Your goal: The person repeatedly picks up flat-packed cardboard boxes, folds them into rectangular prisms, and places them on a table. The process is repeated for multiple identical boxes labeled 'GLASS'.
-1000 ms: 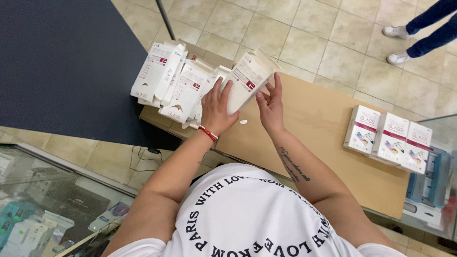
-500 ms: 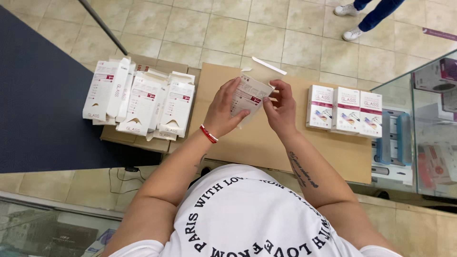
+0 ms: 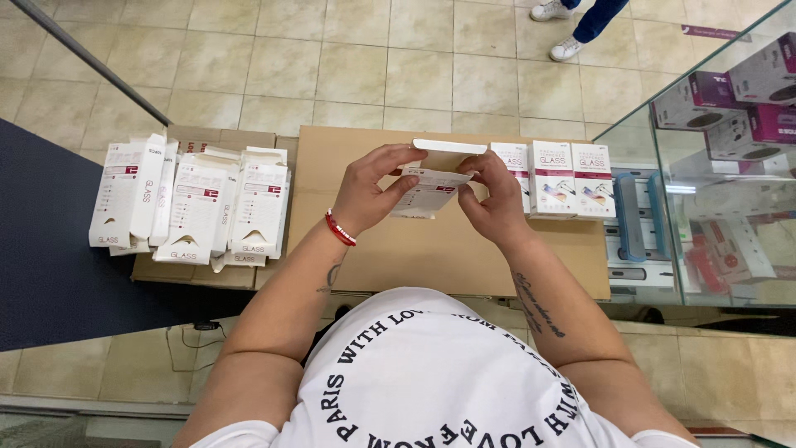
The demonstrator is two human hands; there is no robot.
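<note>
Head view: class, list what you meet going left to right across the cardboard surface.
Pile of empty white boxes → left hand → small box held in both hands → right hand → row of sealed boxes → glass case.

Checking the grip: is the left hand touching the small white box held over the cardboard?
Touching. The head view shows the left hand with fingers wrapped on the white box.
</note>
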